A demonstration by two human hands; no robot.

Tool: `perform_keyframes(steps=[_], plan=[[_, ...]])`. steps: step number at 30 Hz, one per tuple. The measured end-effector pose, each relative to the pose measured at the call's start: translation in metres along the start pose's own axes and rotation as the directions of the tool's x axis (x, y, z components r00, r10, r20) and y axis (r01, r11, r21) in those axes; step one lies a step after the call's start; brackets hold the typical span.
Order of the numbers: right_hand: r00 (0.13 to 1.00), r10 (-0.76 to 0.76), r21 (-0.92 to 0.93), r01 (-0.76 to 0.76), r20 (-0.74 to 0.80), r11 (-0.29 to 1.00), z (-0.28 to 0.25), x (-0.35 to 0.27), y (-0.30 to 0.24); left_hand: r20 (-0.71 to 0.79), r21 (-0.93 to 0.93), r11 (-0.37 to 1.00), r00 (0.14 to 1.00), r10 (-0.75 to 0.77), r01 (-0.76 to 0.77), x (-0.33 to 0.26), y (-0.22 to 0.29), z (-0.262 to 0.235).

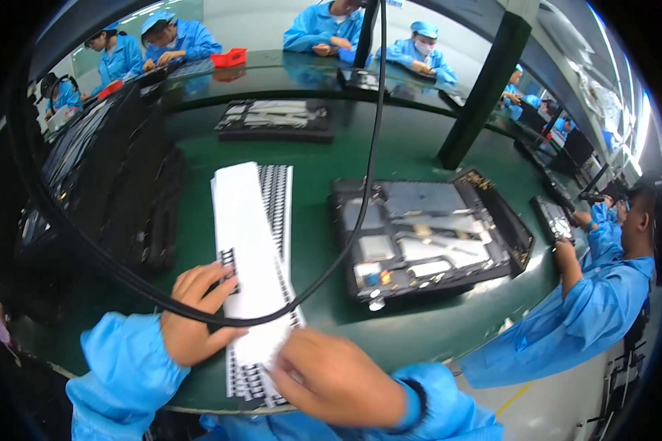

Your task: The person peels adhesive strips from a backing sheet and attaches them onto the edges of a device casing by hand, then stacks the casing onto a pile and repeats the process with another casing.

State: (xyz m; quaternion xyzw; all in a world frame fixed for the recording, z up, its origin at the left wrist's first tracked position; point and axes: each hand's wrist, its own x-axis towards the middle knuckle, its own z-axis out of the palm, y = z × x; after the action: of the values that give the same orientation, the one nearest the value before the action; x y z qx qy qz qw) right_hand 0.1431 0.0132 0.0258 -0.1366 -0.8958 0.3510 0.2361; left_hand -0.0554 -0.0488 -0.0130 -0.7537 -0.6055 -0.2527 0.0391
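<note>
A stack of long white paper strips (pixel 244 213) with black patterned edges lies lengthwise before me on the green table. One strip with a dense black pattern (pixel 276 192) shows at its right side; the near ends are fanned out. My left hand (pixel 198 312) is open, its spread fingers resting on the stack's left edge and its thumb near the middle. Over the near right part of the strips, my right hand (pixel 335 371) is blurred, with fingers curled together. Whatever lies between them is hidden.
A black cable (pixel 370 173) loops across the view in front of the strips. To the right sits a black tray (pixel 357 283) of electronic parts; another tray (pixel 276 137) stands farther back. Dark stacked cases (pixel 136 198) line the left. A co-worker (pixel 596 294) works at right.
</note>
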Motion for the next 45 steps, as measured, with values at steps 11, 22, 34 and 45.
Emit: perform_keyframes(steps=[11, 22, 34, 45], plan=[[0.839, 0.386, 0.245, -0.311, -0.382, 0.918, -0.179, -0.077, 0.085, 0.023, -0.204, 0.659, 0.670, 0.742, -0.724, 0.140, 0.116, 0.025], [0.837, 0.409, 0.112, -0.396, -0.363, 0.911, -0.182, -0.075, 0.100, -0.315, -0.471, 0.808, 0.924, 0.219, -0.352, 0.154, 0.148, 0.075], [0.823, 0.397, 0.061, -0.409, -0.405, 0.910, -0.177, -0.074, 0.102, 0.047, 0.133, 0.733, 0.743, 0.668, -0.667, 0.174, 0.151, 0.055], [0.861, 0.242, 0.010, -0.266, -0.448, 0.964, -0.186, -0.085, 0.113, -0.094, -0.279, 0.855, 0.898, 0.429, -0.437, 0.172, 0.159, 0.084]])
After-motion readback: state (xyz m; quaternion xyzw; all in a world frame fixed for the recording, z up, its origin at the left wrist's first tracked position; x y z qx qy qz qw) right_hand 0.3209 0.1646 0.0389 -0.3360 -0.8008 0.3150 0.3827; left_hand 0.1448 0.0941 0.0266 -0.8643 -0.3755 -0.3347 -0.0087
